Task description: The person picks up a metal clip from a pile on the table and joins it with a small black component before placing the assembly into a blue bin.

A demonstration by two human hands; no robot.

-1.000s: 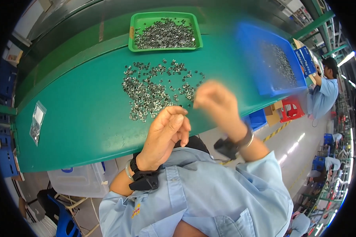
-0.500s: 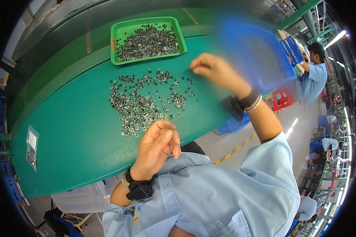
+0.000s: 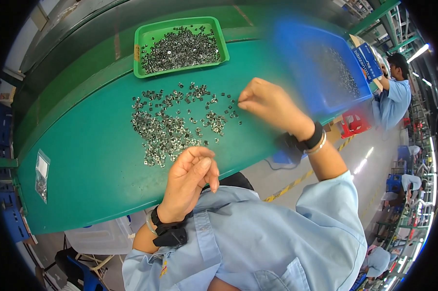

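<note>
Small black-and-silver metal parts [image 3: 163, 128] lie in a loose scatter on the green tabletop. Just in front of their near edge is my left hand [image 3: 190, 177], its fingers curled and the thumb laid against them; whatever is inside cannot be made out. To the right of the scatter, above the table, hovers my right hand [image 3: 272, 104], with thumb and fingertips pinched together. Anything between those tips is too small or hidden to tell. Behind the scatter, a green tray [image 3: 137, 68] holds many more of the same parts.
At the right a blue bin [image 3: 296, 63], partly blurred, contains small parts. A clear zip bag [image 3: 42, 177] lies at the table's left. A red stool [image 3: 355, 121] stands beyond the right edge, and a person in light blue [image 3: 396, 102] is at the far right.
My right hand has come slightly nearer to me, still pinched. My left hand keeps nearly the same place and curl. The whole view has shifted a little.
</note>
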